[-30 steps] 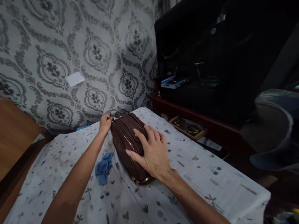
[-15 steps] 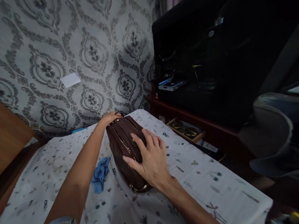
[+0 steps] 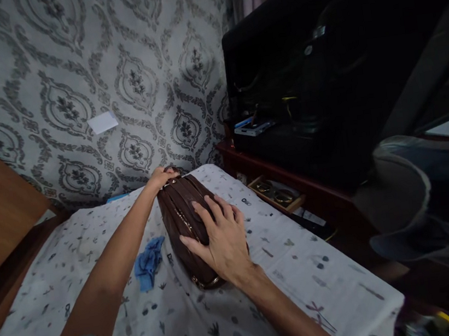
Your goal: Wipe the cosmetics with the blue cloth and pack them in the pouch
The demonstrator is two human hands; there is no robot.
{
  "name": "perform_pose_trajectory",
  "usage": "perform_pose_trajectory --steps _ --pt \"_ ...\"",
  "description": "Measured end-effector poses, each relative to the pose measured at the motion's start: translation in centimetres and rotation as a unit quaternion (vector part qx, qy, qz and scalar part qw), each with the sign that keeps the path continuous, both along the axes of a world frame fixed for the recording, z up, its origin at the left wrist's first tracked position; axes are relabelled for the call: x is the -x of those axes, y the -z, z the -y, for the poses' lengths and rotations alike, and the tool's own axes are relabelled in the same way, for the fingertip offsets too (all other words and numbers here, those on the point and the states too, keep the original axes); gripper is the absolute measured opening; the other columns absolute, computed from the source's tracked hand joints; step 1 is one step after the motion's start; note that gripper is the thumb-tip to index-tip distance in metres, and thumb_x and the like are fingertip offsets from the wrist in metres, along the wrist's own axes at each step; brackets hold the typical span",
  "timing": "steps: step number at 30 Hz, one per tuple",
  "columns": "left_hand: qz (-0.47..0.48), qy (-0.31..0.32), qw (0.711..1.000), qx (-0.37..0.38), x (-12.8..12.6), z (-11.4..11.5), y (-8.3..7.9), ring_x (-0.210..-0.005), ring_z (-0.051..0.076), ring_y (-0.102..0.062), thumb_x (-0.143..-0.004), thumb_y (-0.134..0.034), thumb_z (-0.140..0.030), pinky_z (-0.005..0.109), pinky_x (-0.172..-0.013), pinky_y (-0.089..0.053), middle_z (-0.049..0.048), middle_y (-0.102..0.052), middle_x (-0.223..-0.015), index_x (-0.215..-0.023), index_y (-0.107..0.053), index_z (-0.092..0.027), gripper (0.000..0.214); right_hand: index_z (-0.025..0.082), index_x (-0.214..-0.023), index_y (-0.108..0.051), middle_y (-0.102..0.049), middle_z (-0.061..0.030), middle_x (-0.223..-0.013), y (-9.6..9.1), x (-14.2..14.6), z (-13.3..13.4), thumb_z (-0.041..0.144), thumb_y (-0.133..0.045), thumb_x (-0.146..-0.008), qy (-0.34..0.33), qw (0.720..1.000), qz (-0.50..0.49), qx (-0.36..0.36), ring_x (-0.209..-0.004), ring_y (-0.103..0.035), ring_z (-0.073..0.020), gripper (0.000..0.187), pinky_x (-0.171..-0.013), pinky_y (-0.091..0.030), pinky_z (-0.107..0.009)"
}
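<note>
A dark brown leather bag [image 3: 176,224] with gold zippers lies on the white patterned sheet [image 3: 306,284]. At its far end my left hand [image 3: 162,176] grips the bag near its strap or handle; the fingertips are partly hidden. My right hand [image 3: 226,245] lies flat across the near part of the bag, thumb and fingers spread. A crumpled blue cloth [image 3: 150,263] rests on the sheet just left of the bag.
To the right stands a dark red cabinet [image 3: 231,153] with an open drawer [image 3: 275,193] and a large black screen [image 3: 299,81]. Clear plastic [image 3: 405,194] sits further right. A wooden board [image 3: 1,203] borders the left, with a patterned wall [image 3: 134,80] behind.
The view has shifted slightly. Both hands keep their places on the bag, and the bag itself has barely moved.
</note>
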State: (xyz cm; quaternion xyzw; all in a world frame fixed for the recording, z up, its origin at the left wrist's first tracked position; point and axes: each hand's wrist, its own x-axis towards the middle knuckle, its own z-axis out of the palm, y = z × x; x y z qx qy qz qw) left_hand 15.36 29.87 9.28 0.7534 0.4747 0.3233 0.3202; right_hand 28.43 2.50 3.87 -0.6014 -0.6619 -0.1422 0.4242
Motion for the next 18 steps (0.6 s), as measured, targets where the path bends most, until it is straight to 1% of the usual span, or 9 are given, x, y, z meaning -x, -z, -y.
perform_pose_trajectory --steps 2,7,10,12,15,18 --pt "0.024 0.005 1.000 -0.007 0.0 0.5 -0.1 -0.057 0.013 -0.048 -0.054 -0.078 -0.050 0.026 -0.059 -0.034 -0.0041 -0.052 -0.053 -0.056 -0.059 -0.018 0.037 0.018 -0.137 -0.059 -0.059 -0.0162 -0.140 0.0 0.0 0.0 0.068 -0.057 -0.089 0.000 1.000 -0.002 0.001 -0.131 -0.046 -0.0370 0.069 -0.105 -0.034 -0.053" --pt "0.071 0.010 0.997 -0.019 0.0 1.5 -0.4 -0.070 0.015 -0.056 -0.058 -0.072 -0.055 0.025 -0.067 -0.040 -0.0019 -0.061 -0.065 -0.069 -0.062 -0.018 0.041 0.018 -0.136 -0.059 -0.060 -0.0166 -0.138 0.0 0.0 0.0 0.069 -0.056 -0.090 -0.001 1.000 -0.001 -0.002 -0.130 -0.047 -0.0368 0.069 -0.104 -0.034 -0.053" --pt "0.060 0.020 0.998 0.003 0.4 2.0 -0.9 -0.074 0.017 -0.061 -0.059 -0.071 -0.056 0.026 -0.068 -0.044 0.0010 -0.066 -0.072 -0.075 -0.065 -0.017 0.043 0.018 -0.136 -0.059 -0.059 -0.0162 -0.139 0.1 0.0 0.0 0.069 -0.055 -0.090 0.002 1.000 -0.004 -0.004 -0.130 -0.047 -0.0359 0.068 -0.105 -0.034 -0.052" --pt "0.037 0.022 0.999 0.026 1.0 2.1 -1.4 -0.074 0.018 -0.063 -0.061 -0.072 -0.057 0.027 -0.066 -0.045 0.0033 -0.070 -0.077 -0.078 -0.067 -0.017 0.044 0.018 -0.136 -0.059 -0.059 -0.0162 -0.140 0.1 0.0 0.0 0.068 -0.055 -0.091 0.002 1.000 -0.004 -0.007 -0.131 -0.047 -0.0355 0.068 -0.105 -0.033 -0.052" --pt "-0.015 0.003 0.999 0.052 2.4 2.3 -2.0 -0.066 0.019 -0.063 -0.060 -0.077 -0.051 0.026 -0.058 -0.044 0.0046 -0.069 -0.072 -0.074 -0.067 -0.017 0.038 0.018 -0.136 -0.059 -0.058 -0.0170 -0.140 0.1 0.0 -0.1 0.068 -0.055 -0.091 0.004 1.000 -0.001 -0.012 -0.131 -0.047 -0.0358 0.068 -0.105 -0.033 -0.052" --pt "-0.055 -0.031 0.997 0.054 3.6 2.3 -1.8 -0.055 0.017 -0.057 -0.060 -0.080 -0.042 0.026 -0.052 -0.042 0.0013 -0.061 -0.058 -0.063 -0.062 -0.018 0.031 0.019 -0.136 -0.060 -0.058 -0.0172 -0.140 0.2 0.0 -0.1 0.068 -0.056 -0.090 0.005 1.000 0.000 -0.014 -0.131 -0.047 -0.0362 0.068 -0.104 -0.033 -0.052"
